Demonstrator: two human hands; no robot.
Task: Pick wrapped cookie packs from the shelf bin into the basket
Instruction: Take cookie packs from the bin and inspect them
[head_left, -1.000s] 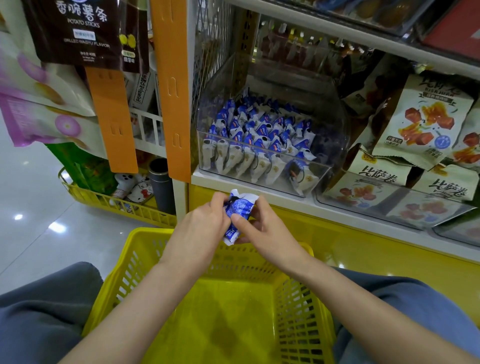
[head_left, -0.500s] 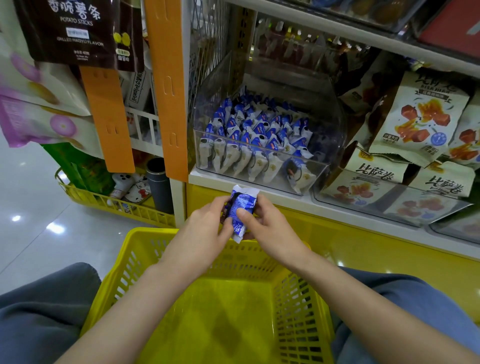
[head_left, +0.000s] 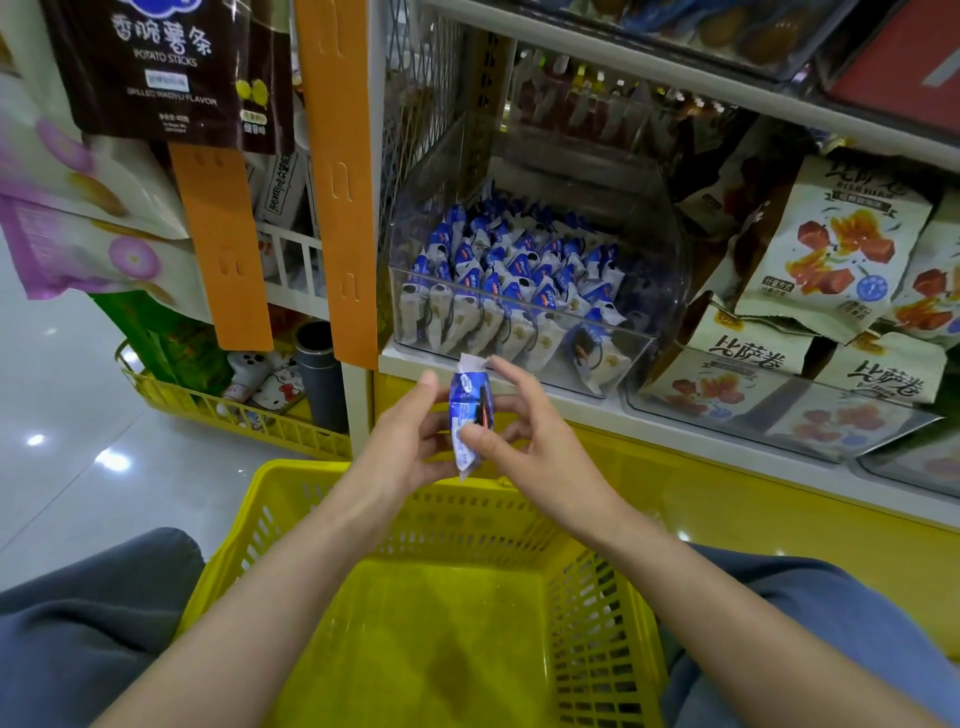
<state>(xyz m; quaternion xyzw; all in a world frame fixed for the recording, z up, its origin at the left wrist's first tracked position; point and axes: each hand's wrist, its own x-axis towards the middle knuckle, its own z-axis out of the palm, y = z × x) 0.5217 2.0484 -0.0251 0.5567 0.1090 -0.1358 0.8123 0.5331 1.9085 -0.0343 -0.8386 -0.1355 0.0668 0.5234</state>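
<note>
Left hand (head_left: 405, 441) and right hand (head_left: 535, 447) both lightly pinching one cookie pack (head_left: 470, 410), upright, above the far rim of the basket (head_left: 467, 530), just near of the shelf bin (head_left: 660, 249). Might slip from so loose a hold and drop beyond that rim.

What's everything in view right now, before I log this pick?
basket: one, yellow, bottom centre
held pack: one, blue-white, upright, above basket's far rim
bin: one, clear, on the shelf
binned packs: many, blue-white, rows in bin
snack bags: several, cream-orange, right of bin
potato-stick bag: one, dark brown, hanging top left
strips: two, orange, hanging left of bin
floor basket: one, yellow, floor at left
left hand: one, grips held pack's left side
right hand: one, thumb presses held pack's front
</note>
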